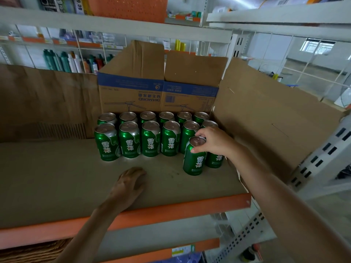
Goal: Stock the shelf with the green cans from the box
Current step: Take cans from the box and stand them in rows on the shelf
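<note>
While the right hand (212, 141) grips the top of a green can (194, 160) from above, thumb on the near side of the rim and fingers curled over the dull silver lid, the can stands upright on the shelf (57, 177).

- Held can: smooth glossy cylinder, green with white characters and a flower mark. It sits nearest the viewer of all the cans.
- Under the right wrist: a second can (214, 160), upright, just beside the held one, mostly covered by the forearm.
- Beyond the fingertips and off to the hand's left: rows of green cans (150, 139), two straight lines, sides close together, pull-tab lids up.
- Behind those rows: a cardboard carton (133, 88), brown corrugated with a blue band, print upside down, flaps raised.
- To the right of the right hand: a large creased cardboard sheet (266, 120) leaning against a grey perforated metal upright (319, 158).
- Left hand (131, 184): palm down on the shelf's matte cardboard liner, fingers relaxed and loosely together, holding nothing. It lies well to the left of the held can, nearer the orange front edge (171, 209).
</note>
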`<move>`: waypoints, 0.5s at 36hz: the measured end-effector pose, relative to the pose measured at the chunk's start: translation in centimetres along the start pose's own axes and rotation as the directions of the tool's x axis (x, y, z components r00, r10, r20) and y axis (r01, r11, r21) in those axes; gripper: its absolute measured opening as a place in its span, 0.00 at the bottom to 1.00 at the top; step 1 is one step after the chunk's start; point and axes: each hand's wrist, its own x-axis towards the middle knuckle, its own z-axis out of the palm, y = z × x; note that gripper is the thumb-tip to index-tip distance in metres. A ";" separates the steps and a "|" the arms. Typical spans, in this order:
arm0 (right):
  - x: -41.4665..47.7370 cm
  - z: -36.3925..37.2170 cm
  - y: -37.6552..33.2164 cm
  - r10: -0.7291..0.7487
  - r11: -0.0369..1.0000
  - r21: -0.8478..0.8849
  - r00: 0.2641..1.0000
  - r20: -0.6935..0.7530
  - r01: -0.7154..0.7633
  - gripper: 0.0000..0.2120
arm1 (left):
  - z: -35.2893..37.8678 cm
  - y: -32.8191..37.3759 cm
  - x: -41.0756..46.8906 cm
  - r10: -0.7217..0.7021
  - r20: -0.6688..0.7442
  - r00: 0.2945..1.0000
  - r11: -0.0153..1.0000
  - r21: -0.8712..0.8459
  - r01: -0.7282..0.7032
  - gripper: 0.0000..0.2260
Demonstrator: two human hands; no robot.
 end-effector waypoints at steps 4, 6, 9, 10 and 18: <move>0.1 -0.1 -0.1 -0.010 1.000 -0.013 1.000 0.001 0.010 0.28 | -0.1 0.2 0.0 -0.002 0.007 1.000 1.000 -0.004 0.002 0.22; 0.2 -0.3 -0.2 -0.016 0.999 -0.028 1.000 0.005 0.017 0.29 | -0.2 0.3 0.0 0.003 0.008 1.000 1.000 -0.002 -0.003 0.19; 0.4 -0.8 -0.3 -0.034 0.998 -0.051 0.999 0.017 0.034 0.30 | -0.2 0.4 -0.2 -0.005 0.009 1.000 1.000 0.009 0.005 0.22; 0.4 -0.9 -0.4 -0.039 0.998 -0.057 0.999 0.021 0.040 0.30 | -0.1 0.3 -0.1 -0.007 0.008 1.000 1.000 0.012 0.007 0.23; 1.0 -1.3 -0.7 -0.039 0.990 -0.133 0.999 0.007 0.039 0.31 | -0.4 0.7 -0.2 -0.007 0.011 1.000 1.000 0.015 0.007 0.25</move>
